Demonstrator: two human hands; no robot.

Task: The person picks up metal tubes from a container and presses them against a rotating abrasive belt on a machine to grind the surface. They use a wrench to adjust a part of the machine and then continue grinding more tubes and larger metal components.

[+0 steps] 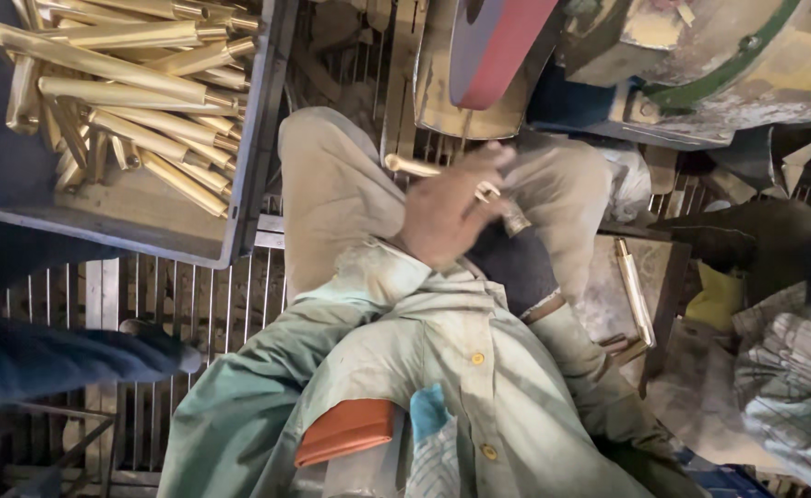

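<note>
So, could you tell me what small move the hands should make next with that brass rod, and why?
Probably lift the slim brass rod, gripped by the left hand, toward the red sanding belt just above it; the grey crate holds more rods.

You see gold tubes [138, 101] in a grey crate [18, 175]. Your shirt [479, 369] is pale green; the belt [497, 41] is red.

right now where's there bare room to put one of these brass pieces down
The grey crate has a bare floor patch along its near wall, below the heap of brass rods. The small board by the right knee is partly free beside a single rod. The lap is crowded: both hands, left hand, work one brass piece there.
</note>
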